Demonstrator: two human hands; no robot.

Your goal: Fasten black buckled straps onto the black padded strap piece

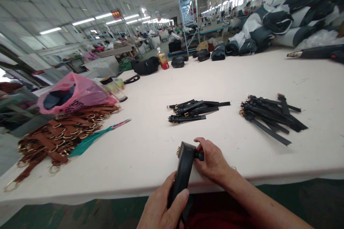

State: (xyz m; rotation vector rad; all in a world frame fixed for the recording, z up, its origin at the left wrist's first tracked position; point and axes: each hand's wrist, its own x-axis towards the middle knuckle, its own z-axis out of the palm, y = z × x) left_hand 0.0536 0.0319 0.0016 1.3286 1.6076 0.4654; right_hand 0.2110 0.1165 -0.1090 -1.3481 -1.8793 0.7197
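My left hand is wrapped around a narrow black leather-like case, held tilted over the table's front edge. Gold-coloured hardware shows on the case's left side near its top. At the case's right side, the fingers of my right hand pinch a short black strap; how it joins the case is hidden. Beyond my hands lies a small group of black buckle straps. A larger pile of black straps rests farther right.
Brown straps with gold rings cover the left side, beside a pink plastic bag. Pink-handled scissors or snips lie by a green cloth. A drink bottle, black pouches and dark rolls line the far edge.
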